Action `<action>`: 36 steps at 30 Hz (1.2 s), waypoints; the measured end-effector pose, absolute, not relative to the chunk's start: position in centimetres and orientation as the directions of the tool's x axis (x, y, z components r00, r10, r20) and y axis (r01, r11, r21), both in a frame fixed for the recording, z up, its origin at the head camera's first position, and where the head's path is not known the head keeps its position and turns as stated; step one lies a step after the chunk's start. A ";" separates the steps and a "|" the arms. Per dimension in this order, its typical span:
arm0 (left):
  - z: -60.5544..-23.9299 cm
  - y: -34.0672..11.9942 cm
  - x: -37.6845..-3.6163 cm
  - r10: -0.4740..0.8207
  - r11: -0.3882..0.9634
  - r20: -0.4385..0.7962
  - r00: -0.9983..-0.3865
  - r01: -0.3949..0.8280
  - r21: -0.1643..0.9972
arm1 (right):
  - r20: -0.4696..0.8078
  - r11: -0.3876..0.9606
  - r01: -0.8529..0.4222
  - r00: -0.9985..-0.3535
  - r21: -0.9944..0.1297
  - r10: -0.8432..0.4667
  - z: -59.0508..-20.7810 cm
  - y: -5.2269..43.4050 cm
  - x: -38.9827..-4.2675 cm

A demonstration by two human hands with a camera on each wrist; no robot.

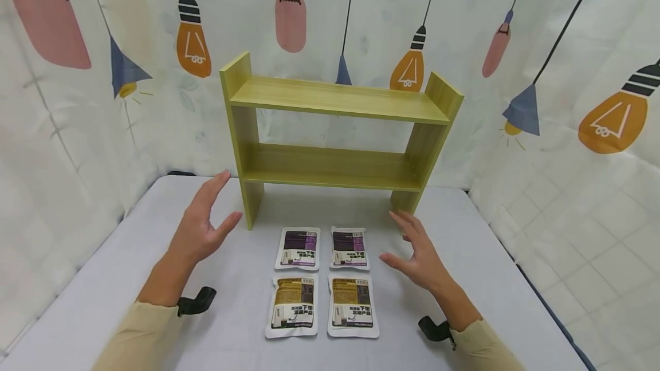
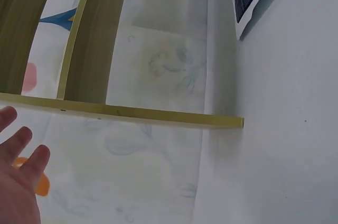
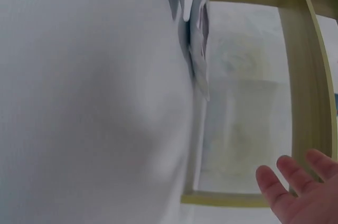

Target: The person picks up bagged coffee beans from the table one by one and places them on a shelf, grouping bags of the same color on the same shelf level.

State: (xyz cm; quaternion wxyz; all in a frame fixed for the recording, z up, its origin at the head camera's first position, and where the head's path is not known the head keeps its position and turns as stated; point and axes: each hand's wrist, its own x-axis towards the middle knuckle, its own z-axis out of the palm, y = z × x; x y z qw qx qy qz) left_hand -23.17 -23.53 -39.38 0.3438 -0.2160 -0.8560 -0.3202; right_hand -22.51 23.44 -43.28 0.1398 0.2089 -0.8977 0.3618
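A yellow-green wooden two-tier shelf (image 1: 330,168) stands at the back of the white table. In front of it lie two purple-labelled white packets (image 1: 298,249) and, nearer, two gold-labelled white packets (image 1: 353,307), laid out as a square. My left hand (image 1: 198,233) is held near the shelf's left side panel, fingers extended and thumb spread, holding nothing. On the other side my right hand (image 1: 420,256) is beside the right-hand packets, below the shelf's right panel, its fingers loosely spread with nothing in them. The left wrist view shows left fingertips (image 2: 37,160) close to the side panel.
Black wrist-worn cameras (image 1: 198,301) sit on both forearms. A white table (image 1: 237,331) carries everything. Behind it hangs a pale cloth backdrop (image 1: 330,10) printed with lamps and bulbs, with further cloth along both sides.
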 end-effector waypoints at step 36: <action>-34.9 -21.7 -28.1 -0.231 0.388 0.637 -0.735 0.531 0.754 | 0.250 0.386 -0.307 -0.949 -0.870 -0.191 -45.3 18.1 -25.0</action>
